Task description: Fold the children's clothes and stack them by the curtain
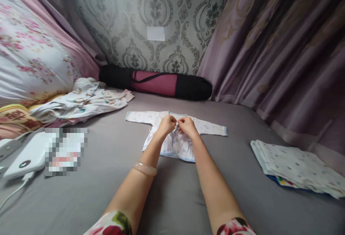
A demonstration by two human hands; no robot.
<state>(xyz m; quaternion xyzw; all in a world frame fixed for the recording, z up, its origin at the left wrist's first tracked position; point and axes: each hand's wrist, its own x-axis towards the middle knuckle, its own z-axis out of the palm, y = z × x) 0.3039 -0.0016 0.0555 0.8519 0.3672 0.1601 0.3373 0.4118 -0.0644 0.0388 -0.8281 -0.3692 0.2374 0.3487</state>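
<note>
A small white baby shirt (180,148) with light blue edging and a faint print lies spread flat on the grey sheet, its sleeves stretched out to both sides. Over its chest, my left hand (167,124) and my right hand (187,125) meet almost fingertip to fingertip. Both are closed in a pinch on what looks like the shirt's thin tie string at the front, mostly hidden by the fingers. Another loose tie shows near the shirt's left side. A pale bangle (145,169) circles my left forearm.
Folded printed cloths (299,165) lie at the right. On the left are a white power bank (28,156) with a cable, a blurred-out item (67,150) and a crumpled printed garment (88,98). A black and maroon long bag (155,83) lies along the wall.
</note>
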